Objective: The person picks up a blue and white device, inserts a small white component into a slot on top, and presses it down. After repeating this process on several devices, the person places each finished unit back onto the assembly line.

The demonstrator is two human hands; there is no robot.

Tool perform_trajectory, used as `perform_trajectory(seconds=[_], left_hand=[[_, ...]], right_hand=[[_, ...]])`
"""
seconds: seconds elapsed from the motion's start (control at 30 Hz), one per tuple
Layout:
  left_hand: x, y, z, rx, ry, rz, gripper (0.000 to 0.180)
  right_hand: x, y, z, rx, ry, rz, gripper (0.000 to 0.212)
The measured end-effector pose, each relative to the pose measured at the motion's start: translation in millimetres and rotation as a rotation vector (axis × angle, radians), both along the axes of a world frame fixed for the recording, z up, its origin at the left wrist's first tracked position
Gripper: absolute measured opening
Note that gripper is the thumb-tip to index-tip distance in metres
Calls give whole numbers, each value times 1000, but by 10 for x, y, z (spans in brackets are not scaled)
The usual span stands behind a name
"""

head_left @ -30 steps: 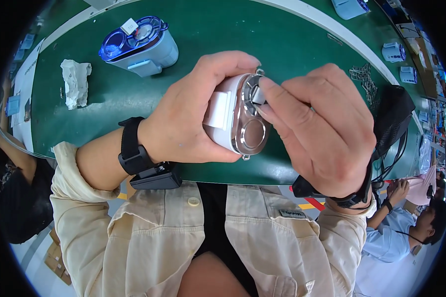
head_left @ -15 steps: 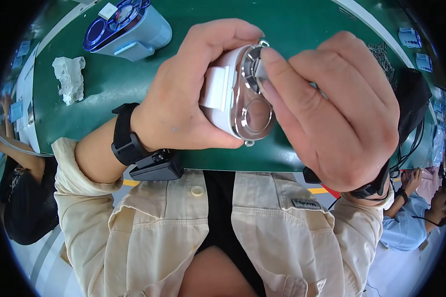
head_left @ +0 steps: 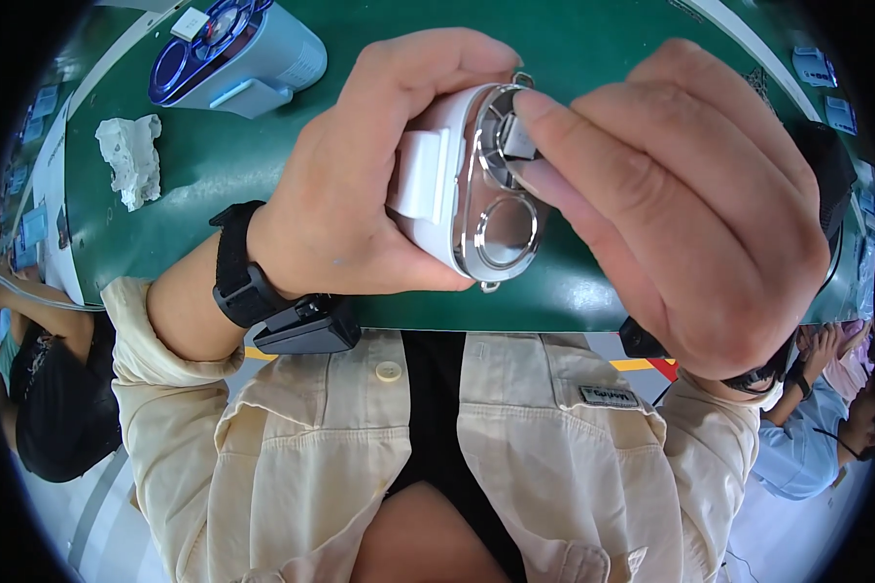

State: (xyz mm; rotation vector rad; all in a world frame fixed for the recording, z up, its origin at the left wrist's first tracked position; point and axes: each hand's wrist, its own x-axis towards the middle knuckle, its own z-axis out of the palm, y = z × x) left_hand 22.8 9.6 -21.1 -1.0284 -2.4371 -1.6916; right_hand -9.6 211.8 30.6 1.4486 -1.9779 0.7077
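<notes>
Here is the white device [head_left: 469,185] with its bronze, silver-trimmed top, held over the near part of the table, and our left hand [head_left: 335,185] is wrapped firmly around it, fingers curled over the far end, thumb along the near one. Our right hand [head_left: 690,199] has thumb and forefinger narrowly apart at the ringed opening, a small white block [head_left: 519,139] between them; whether they grip it, we can't tell.

Outward we go: a glossy green tabletop [head_left: 574,296], curving to a pale edge. Up at the left, a light-blue device [head_left: 253,73] with a dark-blue top; below it, crumpled white paper [head_left: 131,165]. More blue units [head_left: 813,66] sit at the far right. A person in black [head_left: 68,398] is off to our left, one in a blue shirt [head_left: 797,447] to our right, pale floor [head_left: 117,515] below.

And the change from a second ago: the blue device now runs off the top edge, our right knuckles have swung farther right, and the block shows more plainly between the fingertips.
</notes>
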Motion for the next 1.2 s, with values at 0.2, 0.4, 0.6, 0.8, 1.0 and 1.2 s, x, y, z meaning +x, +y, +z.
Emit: perform_trajectory(seconds=[0.2,0.4,0.6,0.8,1.0,1.2], left_hand=[[18,-8,2,-49,51,31,104],[-9,41,147,-140,85,-19,103],[50,-41,60,-11,-112,125,100],[-102,-21,-11,60,81,38,100],[-103,2,-28,142,128,-46,106],[-90,17,-44,181,177,-16,92]], right_hand=[[68,11,182,60,-73,22,37],[222,76,382,190,-313,-108,36],[229,40,333,270,-556,-168,36],[155,55,391,347,-688,-258,35],[128,8,-124,-371,-1552,121,50],[72,-49,-166,-594,-2013,455,62]])
